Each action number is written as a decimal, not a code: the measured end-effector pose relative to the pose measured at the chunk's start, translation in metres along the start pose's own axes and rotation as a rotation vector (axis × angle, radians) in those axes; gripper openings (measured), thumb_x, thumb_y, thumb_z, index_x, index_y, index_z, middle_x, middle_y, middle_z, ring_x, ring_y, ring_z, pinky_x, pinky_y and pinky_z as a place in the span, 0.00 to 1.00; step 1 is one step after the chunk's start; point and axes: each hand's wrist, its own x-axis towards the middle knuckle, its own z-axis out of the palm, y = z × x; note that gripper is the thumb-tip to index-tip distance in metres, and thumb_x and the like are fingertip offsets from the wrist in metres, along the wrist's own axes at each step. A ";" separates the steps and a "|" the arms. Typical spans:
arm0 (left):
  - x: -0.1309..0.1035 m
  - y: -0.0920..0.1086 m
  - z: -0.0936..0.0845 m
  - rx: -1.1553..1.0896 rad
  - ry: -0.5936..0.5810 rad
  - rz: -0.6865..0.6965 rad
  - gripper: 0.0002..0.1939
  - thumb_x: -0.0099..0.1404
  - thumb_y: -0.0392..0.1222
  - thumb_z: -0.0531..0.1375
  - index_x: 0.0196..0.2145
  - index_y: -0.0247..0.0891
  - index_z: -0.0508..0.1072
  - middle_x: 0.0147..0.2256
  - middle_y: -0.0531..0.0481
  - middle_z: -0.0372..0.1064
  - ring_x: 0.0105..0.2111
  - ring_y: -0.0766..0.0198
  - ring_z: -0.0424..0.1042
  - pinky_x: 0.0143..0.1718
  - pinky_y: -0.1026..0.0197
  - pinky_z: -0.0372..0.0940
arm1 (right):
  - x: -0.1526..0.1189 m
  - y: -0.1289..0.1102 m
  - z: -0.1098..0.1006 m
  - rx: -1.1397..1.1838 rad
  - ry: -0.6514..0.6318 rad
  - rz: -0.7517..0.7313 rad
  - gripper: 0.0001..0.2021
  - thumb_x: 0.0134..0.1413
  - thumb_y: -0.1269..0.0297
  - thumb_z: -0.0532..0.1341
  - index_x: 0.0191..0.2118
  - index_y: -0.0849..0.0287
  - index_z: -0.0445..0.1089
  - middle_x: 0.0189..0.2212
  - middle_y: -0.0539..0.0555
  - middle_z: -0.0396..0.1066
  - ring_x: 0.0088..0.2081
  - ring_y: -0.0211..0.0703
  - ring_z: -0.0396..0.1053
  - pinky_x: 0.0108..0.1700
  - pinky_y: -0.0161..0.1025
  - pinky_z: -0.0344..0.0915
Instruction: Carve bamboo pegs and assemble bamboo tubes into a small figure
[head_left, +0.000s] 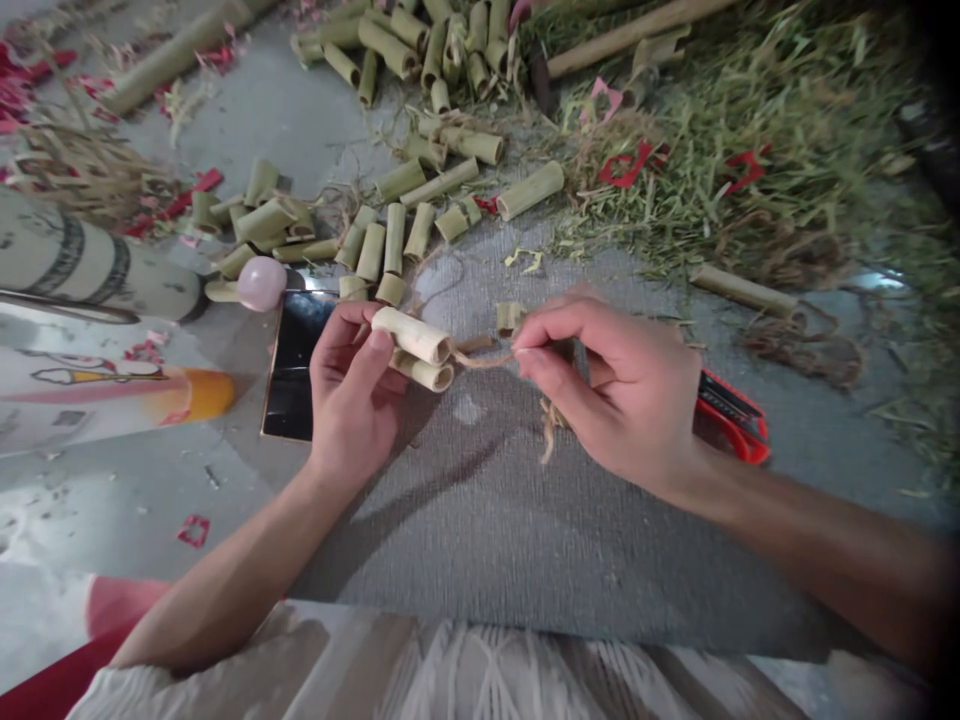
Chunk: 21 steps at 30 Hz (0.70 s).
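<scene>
In the head view, two bamboo tubes [412, 335], one above the other, are gripped between the thumb and curled fingers of the left hand [352, 385], their open ends directed toward the right fingers, presumably so that the cord is left accessible. A strand of twine [486, 361] at these ends is pinched between thumb and index fingertip of the right hand [619, 385], apparently for control of its tension; its exact attachment cannot be told. Both forearms are angled inward from the lower corners. A red utility knife [731, 405] is partly hidden behind the right hand; loose bamboo segments [395, 238] are scattered beyond the left fingertips.
</scene>
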 end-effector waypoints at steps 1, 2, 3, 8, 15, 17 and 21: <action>0.000 0.000 0.000 0.009 0.003 0.003 0.17 0.65 0.50 0.80 0.41 0.40 0.80 0.36 0.50 0.77 0.35 0.64 0.79 0.32 0.67 0.73 | 0.000 0.000 0.000 0.008 -0.003 0.004 0.07 0.74 0.72 0.65 0.40 0.55 0.74 0.35 0.49 0.78 0.37 0.39 0.75 0.42 0.41 0.71; 0.000 0.000 0.000 0.011 0.004 0.003 0.17 0.65 0.49 0.80 0.41 0.40 0.80 0.36 0.50 0.77 0.34 0.64 0.79 0.32 0.66 0.74 | 0.000 -0.001 -0.001 0.013 -0.006 0.009 0.08 0.75 0.72 0.65 0.40 0.55 0.74 0.35 0.49 0.78 0.37 0.39 0.75 0.43 0.41 0.71; 0.000 0.000 0.001 0.006 0.002 0.001 0.16 0.66 0.49 0.80 0.41 0.40 0.80 0.36 0.50 0.78 0.34 0.64 0.79 0.32 0.66 0.74 | 0.000 -0.001 -0.001 0.016 -0.010 0.013 0.08 0.75 0.72 0.65 0.40 0.55 0.74 0.35 0.49 0.78 0.37 0.39 0.74 0.43 0.41 0.71; -0.002 -0.001 0.001 -0.001 -0.006 -0.016 0.14 0.67 0.48 0.78 0.40 0.41 0.80 0.35 0.52 0.79 0.33 0.67 0.78 0.32 0.67 0.74 | 0.000 -0.003 -0.001 -0.024 -0.016 0.033 0.07 0.75 0.72 0.64 0.41 0.55 0.73 0.35 0.48 0.77 0.36 0.39 0.75 0.43 0.42 0.70; -0.006 0.001 0.001 0.053 -0.001 -0.062 0.15 0.63 0.51 0.80 0.38 0.44 0.82 0.36 0.53 0.82 0.34 0.64 0.81 0.35 0.64 0.77 | -0.004 -0.003 0.003 -0.141 0.037 0.012 0.07 0.75 0.72 0.63 0.42 0.53 0.72 0.34 0.47 0.79 0.38 0.41 0.78 0.47 0.45 0.71; -0.007 0.000 0.002 0.053 -0.009 -0.043 0.15 0.63 0.51 0.80 0.39 0.43 0.82 0.36 0.52 0.83 0.34 0.64 0.82 0.35 0.63 0.79 | -0.005 -0.003 0.003 -0.162 0.059 0.017 0.07 0.75 0.72 0.63 0.42 0.53 0.72 0.34 0.46 0.80 0.37 0.41 0.79 0.49 0.46 0.72; -0.009 -0.001 0.003 0.087 -0.003 -0.025 0.17 0.60 0.50 0.82 0.39 0.44 0.82 0.36 0.52 0.83 0.35 0.61 0.83 0.36 0.62 0.79 | -0.005 -0.005 0.003 -0.184 0.073 0.033 0.07 0.76 0.72 0.63 0.43 0.52 0.71 0.34 0.46 0.81 0.37 0.42 0.81 0.52 0.47 0.73</action>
